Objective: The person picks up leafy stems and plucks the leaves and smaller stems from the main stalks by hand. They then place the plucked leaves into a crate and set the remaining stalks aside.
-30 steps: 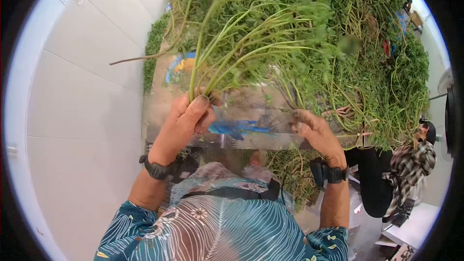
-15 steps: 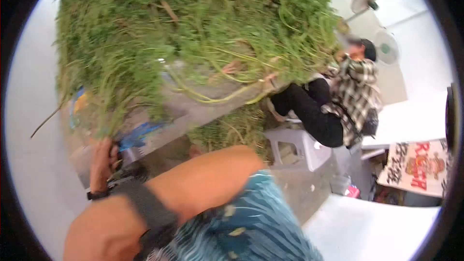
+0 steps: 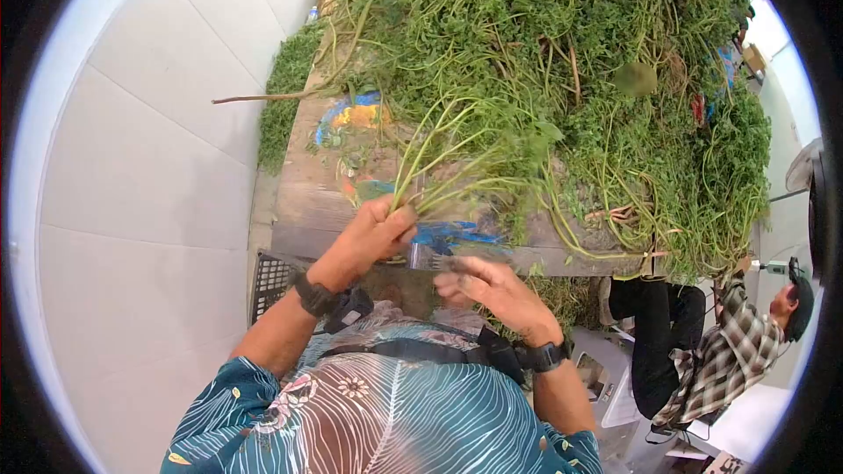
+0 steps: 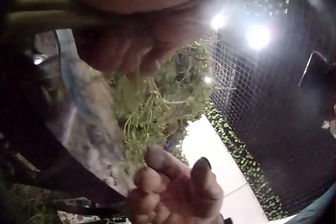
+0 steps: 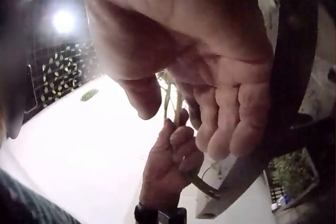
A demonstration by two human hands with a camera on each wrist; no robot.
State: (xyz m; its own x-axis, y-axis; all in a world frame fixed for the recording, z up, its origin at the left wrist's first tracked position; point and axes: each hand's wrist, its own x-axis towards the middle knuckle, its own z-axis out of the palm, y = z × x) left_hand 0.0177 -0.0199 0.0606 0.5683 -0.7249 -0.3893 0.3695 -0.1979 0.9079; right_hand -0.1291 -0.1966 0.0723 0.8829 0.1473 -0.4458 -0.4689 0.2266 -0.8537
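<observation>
My left hand (image 3: 373,233) grips a small bunch of leafy green stems (image 3: 439,162) near the cut ends, above the table's front edge. The leafy tops spread away to the right over the wooden table (image 3: 307,197). Cut stem ends (image 5: 202,184) poke out below the left fist in the right wrist view. Just right of that fist, my right hand (image 3: 492,291) hovers at the table edge, its fingers loosely bent around nothing. The left wrist view shows the right palm (image 4: 178,198) turned up. A heap of the same greens (image 3: 544,53) covers the far table.
A long brown stem (image 3: 263,98) juts past the table's left side toward the white wall (image 3: 149,175). A black crate (image 3: 270,285) stands below the left edge. At right, a person in a checked shirt (image 3: 733,369) sits close to the table. More greens (image 3: 562,303) lie underneath.
The view swung right and came back, the right arm crossing in front midway. My right hand is now nearer the left one. The left hand has kept the bunch, now held lower.
</observation>
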